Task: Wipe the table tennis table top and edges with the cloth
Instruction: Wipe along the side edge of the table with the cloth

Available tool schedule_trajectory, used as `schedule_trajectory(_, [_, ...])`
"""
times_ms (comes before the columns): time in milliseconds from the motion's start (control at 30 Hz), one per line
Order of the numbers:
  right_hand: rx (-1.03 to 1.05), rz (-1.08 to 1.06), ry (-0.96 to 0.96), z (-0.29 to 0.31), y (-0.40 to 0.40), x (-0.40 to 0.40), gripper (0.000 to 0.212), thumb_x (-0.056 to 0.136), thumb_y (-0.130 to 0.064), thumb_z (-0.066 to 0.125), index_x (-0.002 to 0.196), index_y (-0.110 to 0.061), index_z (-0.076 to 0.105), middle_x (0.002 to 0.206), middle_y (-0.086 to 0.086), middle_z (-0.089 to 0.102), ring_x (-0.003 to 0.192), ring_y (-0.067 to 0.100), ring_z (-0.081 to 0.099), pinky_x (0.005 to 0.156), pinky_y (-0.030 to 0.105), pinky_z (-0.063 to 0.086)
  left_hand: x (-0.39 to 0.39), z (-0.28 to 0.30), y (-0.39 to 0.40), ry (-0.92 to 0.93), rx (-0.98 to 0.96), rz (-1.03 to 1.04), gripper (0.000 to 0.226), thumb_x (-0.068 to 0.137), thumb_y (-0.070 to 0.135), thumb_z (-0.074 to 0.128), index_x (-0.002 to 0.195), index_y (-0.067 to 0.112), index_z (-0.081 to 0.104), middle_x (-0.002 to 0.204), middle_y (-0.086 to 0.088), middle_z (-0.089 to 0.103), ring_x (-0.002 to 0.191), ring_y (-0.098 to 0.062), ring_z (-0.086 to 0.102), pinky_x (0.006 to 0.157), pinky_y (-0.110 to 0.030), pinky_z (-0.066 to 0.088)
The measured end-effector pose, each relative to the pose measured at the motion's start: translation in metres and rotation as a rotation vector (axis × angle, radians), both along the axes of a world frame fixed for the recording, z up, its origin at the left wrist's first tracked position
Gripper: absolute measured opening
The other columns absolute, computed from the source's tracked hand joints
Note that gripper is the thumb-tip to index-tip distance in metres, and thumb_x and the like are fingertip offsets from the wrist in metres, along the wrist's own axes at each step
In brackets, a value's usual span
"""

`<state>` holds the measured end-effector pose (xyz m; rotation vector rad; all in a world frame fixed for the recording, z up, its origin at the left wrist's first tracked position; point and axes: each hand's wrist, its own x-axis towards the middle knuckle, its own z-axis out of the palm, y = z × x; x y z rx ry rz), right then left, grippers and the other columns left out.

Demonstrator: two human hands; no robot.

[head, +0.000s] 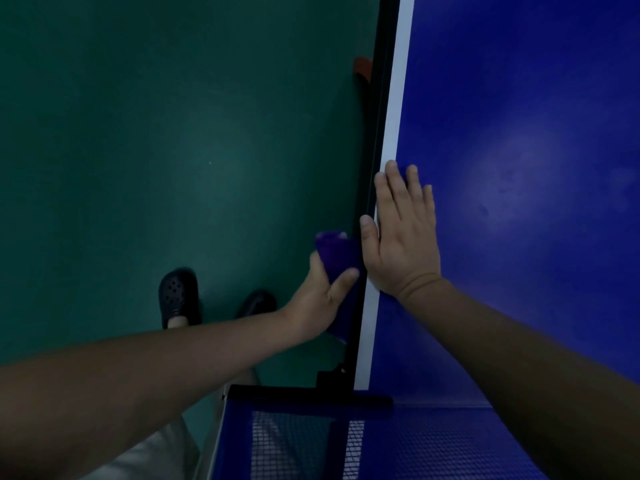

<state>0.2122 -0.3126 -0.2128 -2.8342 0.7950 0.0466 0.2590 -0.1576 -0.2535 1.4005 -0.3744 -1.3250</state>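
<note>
Cloth [337, 261]: bunched in left hand [320, 299], fingers curled round it, against worktop [519, 98] side edge. Right hand [403, 233]: fingers straight, flat on top. Risk: loose wad slipping off the narrow edge.

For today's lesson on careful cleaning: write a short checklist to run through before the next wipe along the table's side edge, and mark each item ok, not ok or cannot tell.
1. Cloth gripped in the left hand: ok.
2. Cloth against the black side edge of the table: ok, it appears to touch.
3. Right hand flat on the blue table top, steadying: ok.
4. Right thumb out of the cloth's path: not ok, it hangs over the edge just ahead.
5. Orange part farther along the edge out of the way: cannot tell.
6. Cloth clean enough: cannot tell.
</note>
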Motion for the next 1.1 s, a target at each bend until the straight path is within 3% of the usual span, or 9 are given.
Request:
schedule_trajectory(100, [0.012, 0.011, 0.002, 0.002, -0.001, 0.0, 0.066, 0.1, -0.041, 0.028, 0.154, -0.004, 0.026, 0.164, 0.011, 0.019, 0.153, 0.031, 0.009, 0.123, 0.053, 0.008, -0.001, 0.005, 0.019, 0.1, 0.004, -0.262, 0.057, 0.101, 0.024, 0.051, 0.135, 0.046, 0.011, 0.131, 0.005, 0.048, 0.112, 0.012, 0.048, 0.099, -0.012, 0.042])
schedule_trajectory(200, [0.023, 0.017, 0.012, 0.006, -0.001, 0.002, 0.069, 0.099, -0.046, 0.03, 0.153, -0.002, 0.03, 0.163, 0.01, 0.022, 0.153, 0.031, 0.013, 0.123, 0.051, 0.01, -0.005, 0.012, 0.032, 0.12, 0.028, -0.41, 0.07, 0.099, 0.03, 0.054, 0.143, 0.041, 0.001, 0.143, 0.008, 0.041, 0.13, -0.002, 0.042, 0.114, -0.025, 0.036])
schedule_trajectory(367, [0.018, 0.155, -0.134, 0.016, -0.049, 0.031, 0.051, 0.101, -0.034, 0.043, 0.129, 0.006, 0.057, 0.136, 0.022, 0.055, 0.128, 0.039, 0.05, 0.113, 0.048, 0.034, 0.004, 0.009, 0.008, -0.005, -0.008, -0.232, 0.058, 0.102, 0.012, 0.049, 0.141, 0.027, 0.009, 0.128, 0.0, 0.043, 0.114, -0.006, 0.044, 0.102, -0.012, 0.037])
schedule_trajectory(500, [-0.044, 0.158, -0.021, 0.009, -0.091, 0.069, 0.056, 0.104, -0.032, 0.041, 0.146, 0.004, 0.04, 0.157, 0.019, 0.034, 0.147, 0.036, 0.026, 0.123, 0.047, 0.016, 0.021, 0.006, -0.021, 0.084, -0.022, 0.024, 0.043, 0.102, 0.011, 0.049, 0.137, 0.02, 0.025, 0.107, -0.002, 0.049, 0.091, -0.002, 0.05, 0.085, -0.02, 0.045])
schedule_trajectory(633, [-0.035, 0.163, -0.014, -0.001, -0.097, 0.072, 0.059, 0.104, -0.036, 0.029, 0.153, -0.002, 0.031, 0.163, 0.012, 0.024, 0.152, 0.029, 0.016, 0.125, 0.046, 0.009, 0.011, 0.01, -0.017, 0.177, -0.013, 0.115, 0.043, 0.099, 0.028, 0.055, 0.137, 0.03, 0.035, 0.126, -0.014, 0.057, 0.11, -0.022, 0.058, 0.102, -0.038, 0.047])
schedule_trajectory(700, [-0.046, 0.169, -0.055, -0.002, -0.098, 0.07, 0.059, 0.104, -0.035, 0.029, 0.152, 0.0, 0.033, 0.161, 0.014, 0.027, 0.151, 0.031, 0.02, 0.124, 0.047, 0.012, 0.003, 0.013, -0.004, 0.263, -0.019, 0.09, 0.05, 0.097, 0.038, 0.06, 0.14, 0.04, 0.035, 0.132, -0.006, 0.057, 0.118, -0.021, 0.059, 0.106, -0.044, 0.046])
schedule_trajectory(800, [-0.052, 0.176, -0.065, -0.003, -0.098, 0.071, 0.059, 0.104, -0.034, 0.031, 0.152, 0.001, 0.031, 0.161, 0.014, 0.028, 0.151, 0.031, 0.02, 0.124, 0.048, 0.013, 0.018, 0.011, -0.022, 0.177, -0.028, 0.09, 0.04, 0.093, 0.041, 0.06, 0.126, 0.057, 0.043, 0.128, -0.002, 0.06, 0.116, -0.021, 0.061, 0.103, -0.05, 0.047])
schedule_trajectory(967, [-0.091, 0.11, -0.017, -0.003, -0.1, 0.069, 0.057, 0.103, -0.031, 0.031, 0.153, -0.003, 0.031, 0.163, 0.013, 0.025, 0.152, 0.035, 0.014, 0.124, 0.049, 0.009, 0.082, -0.001, -0.104, -0.035, 0.018, 0.252, 0.039, 0.1, 0.031, 0.056, 0.137, 0.024, 0.045, 0.118, 0.0, 0.062, 0.102, -0.008, 0.06, 0.094, -0.032, 0.047])
schedule_trajectory(1100, [-0.072, 0.068, -0.026, -0.003, -0.101, 0.069, 0.055, 0.103, -0.029, 0.032, 0.153, -0.005, 0.033, 0.162, 0.013, 0.027, 0.151, 0.037, 0.017, 0.121, 0.057, 0.015, 0.054, -0.001, -0.081, 0.06, 0.036, 0.253, 0.039, 0.095, 0.044, 0.059, 0.131, 0.035, 0.049, 0.119, 0.001, 0.064, 0.109, -0.018, 0.062, 0.099, -0.049, 0.047])
